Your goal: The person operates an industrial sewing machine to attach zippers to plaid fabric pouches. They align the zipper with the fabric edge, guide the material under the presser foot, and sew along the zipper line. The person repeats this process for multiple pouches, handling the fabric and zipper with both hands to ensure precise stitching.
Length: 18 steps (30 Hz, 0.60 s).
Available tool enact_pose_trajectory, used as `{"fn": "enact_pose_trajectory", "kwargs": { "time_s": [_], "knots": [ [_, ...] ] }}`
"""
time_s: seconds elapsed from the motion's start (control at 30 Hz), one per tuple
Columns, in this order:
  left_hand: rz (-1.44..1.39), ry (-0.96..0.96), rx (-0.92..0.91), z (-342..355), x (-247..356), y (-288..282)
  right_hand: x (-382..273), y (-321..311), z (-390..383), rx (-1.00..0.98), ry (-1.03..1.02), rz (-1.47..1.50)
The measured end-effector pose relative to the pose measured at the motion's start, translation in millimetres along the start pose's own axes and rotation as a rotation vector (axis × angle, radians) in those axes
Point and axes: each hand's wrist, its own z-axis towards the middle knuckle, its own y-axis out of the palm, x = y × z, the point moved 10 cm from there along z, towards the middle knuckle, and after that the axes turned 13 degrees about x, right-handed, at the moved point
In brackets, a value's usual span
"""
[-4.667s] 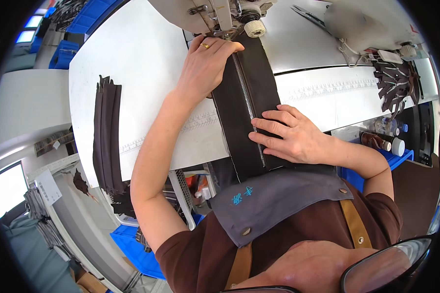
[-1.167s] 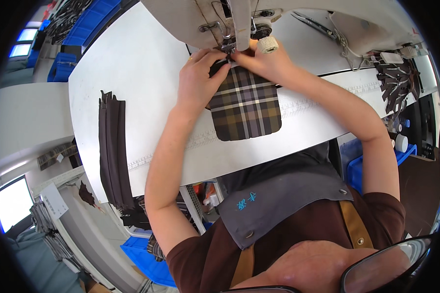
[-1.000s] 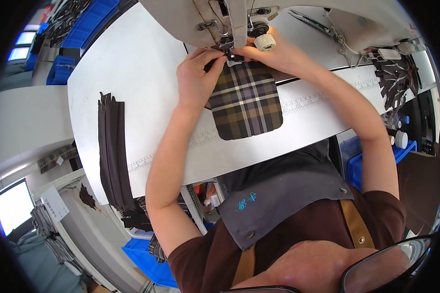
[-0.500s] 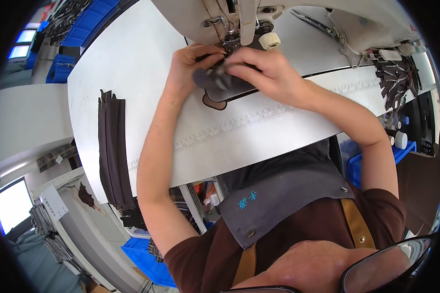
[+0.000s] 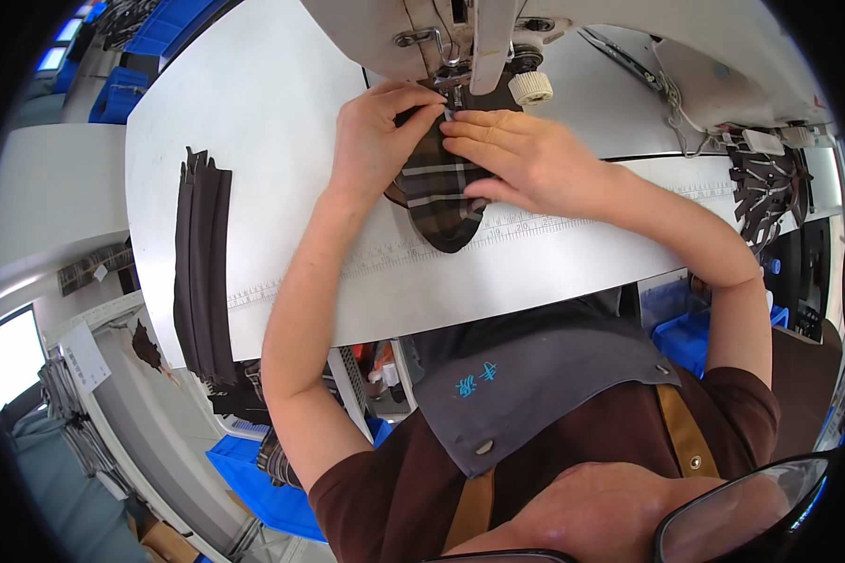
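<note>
Brown plaid [image 5: 434, 188] lay on the table [image 5: 385, 305], its checks showing and its near end rounded; a moment earlier its dark side had faced up, so the turning-over seemed done. Fingers stretched and slightly parted, my right hand [image 5: 540, 164] pressed it without gripping, while my left hand [image 5: 377, 133] pinched it between thumb and forefinger beside the foot [image 5: 455, 96], under the machine [image 5: 380, 26].

plaid piece [image 5: 430, 212]: matt cloth | tabletop [image 5: 253, 113]: smooth, faintly glossy | knob [image 5: 532, 88]: ridged plastic | blue bin [image 5: 246, 477]: smooth plastic
</note>
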Motion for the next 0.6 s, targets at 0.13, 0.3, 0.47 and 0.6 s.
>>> {"fn": "enact_pose_trajectory", "kwargs": {
  "time_s": [0.13,0.3,0.47,0.6],
  "knots": [
    [0.032,0.027,-0.007,-3,4,2,-2,14,-8,-0.085,0.000,-0.038],
    [0.029,0.120,0.034,-5,6,1,-2,12,-7,-0.114,-0.014,0.018],
    [0.122,0.284,-0.008,-15,19,3,27,-1,-14,-0.009,0.161,0.083],
    [0.193,0.352,-0.056,-22,20,7,40,-1,-9,-0.052,0.108,-0.225]
  ]
}}
